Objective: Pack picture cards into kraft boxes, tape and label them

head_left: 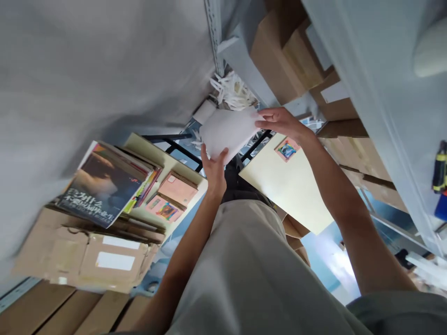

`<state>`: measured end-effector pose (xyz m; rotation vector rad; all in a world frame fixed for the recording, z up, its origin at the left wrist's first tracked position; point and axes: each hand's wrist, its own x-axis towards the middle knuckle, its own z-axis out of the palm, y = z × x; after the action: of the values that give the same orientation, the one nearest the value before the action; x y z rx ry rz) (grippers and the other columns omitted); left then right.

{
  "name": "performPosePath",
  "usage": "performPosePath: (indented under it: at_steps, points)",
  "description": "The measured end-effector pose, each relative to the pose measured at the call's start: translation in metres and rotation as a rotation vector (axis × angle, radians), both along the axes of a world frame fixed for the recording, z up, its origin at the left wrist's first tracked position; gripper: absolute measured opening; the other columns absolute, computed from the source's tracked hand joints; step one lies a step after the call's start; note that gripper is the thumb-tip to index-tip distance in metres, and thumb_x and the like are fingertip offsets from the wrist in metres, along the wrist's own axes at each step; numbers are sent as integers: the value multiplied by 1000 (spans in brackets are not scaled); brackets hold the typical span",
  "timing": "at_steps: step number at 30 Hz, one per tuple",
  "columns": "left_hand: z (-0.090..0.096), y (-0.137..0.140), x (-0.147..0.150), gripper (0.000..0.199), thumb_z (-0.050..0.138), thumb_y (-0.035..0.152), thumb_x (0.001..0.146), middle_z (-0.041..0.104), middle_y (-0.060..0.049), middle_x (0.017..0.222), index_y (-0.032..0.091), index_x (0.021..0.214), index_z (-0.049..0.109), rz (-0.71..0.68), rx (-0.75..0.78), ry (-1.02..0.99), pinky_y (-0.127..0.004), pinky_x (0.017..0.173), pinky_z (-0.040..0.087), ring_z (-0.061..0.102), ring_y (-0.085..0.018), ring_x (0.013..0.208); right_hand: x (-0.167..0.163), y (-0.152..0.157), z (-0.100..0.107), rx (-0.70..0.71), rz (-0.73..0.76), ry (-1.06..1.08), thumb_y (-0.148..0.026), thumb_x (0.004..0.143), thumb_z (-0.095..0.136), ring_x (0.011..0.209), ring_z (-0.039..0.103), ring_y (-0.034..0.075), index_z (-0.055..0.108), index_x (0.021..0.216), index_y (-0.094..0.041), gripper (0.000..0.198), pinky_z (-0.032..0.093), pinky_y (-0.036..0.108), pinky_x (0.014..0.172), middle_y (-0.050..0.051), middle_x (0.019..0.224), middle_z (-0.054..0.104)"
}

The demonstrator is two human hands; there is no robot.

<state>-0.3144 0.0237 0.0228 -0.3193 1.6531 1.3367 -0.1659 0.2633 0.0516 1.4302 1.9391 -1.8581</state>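
Observation:
A white, smooth sheet-like item [228, 132], perhaps paper or a thin stack of it, is held up in front of my body. My right hand [282, 123] grips its right edge, with the fingers and thumb close together. At its lower left corner my left hand [215, 172] holds on, the thumb and a finger parted in a V against it. Part of the fingers of each hand is hidden. Just beyond lies a heap of white paper strips [233, 90].
On the left, magazines [104, 184] lie over cardboard boxes [115, 260]. Pink packets [174, 190] rest on a cream board [139, 146]. A second cream board [289, 186] bears another pink packet [288, 149]. Shelves with cardboard boxes [279, 60] stand on the right, beside a metal post [213, 35].

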Motion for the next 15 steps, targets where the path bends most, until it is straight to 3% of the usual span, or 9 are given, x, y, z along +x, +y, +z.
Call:
performPosePath:
  at_steps: [4,7,11,13,15]
  points:
    - [37,-20,29,102,92,18,90,76,-7,163,45,179,50,-22,57,-20,-37,115,67,74,-28,152,47,-17,40,-16,-89,94,-68,75,110,107,86,33,78,159,-25,100,72,49,100,5,108,91]
    - [50,-28,48,98,88,17,91,79,-6,157,49,176,53,-79,31,-46,-34,105,70,79,-26,141,87,-35,64,26,-145,91,-68,78,108,95,85,30,69,172,-28,110,74,46,92,5,113,92]
    - [55,-29,73,85,78,11,97,77,-9,155,39,173,56,-27,18,-56,-24,91,67,82,-18,120,143,-65,84,73,-78,66,-66,83,104,103,85,32,68,176,-33,105,75,50,96,4,115,91]
    - [51,-30,87,79,74,10,102,77,-11,155,37,174,55,-21,2,-38,-23,92,67,82,-18,121,171,-83,86,77,-13,42,-59,80,107,112,84,35,71,174,-34,103,74,55,104,4,110,90]
    - [45,-32,104,75,76,18,108,75,-11,159,39,176,52,-99,-30,16,-26,100,68,81,-20,131,199,-101,85,83,-9,46,-54,82,106,111,83,34,72,172,-34,99,72,58,111,3,107,90]
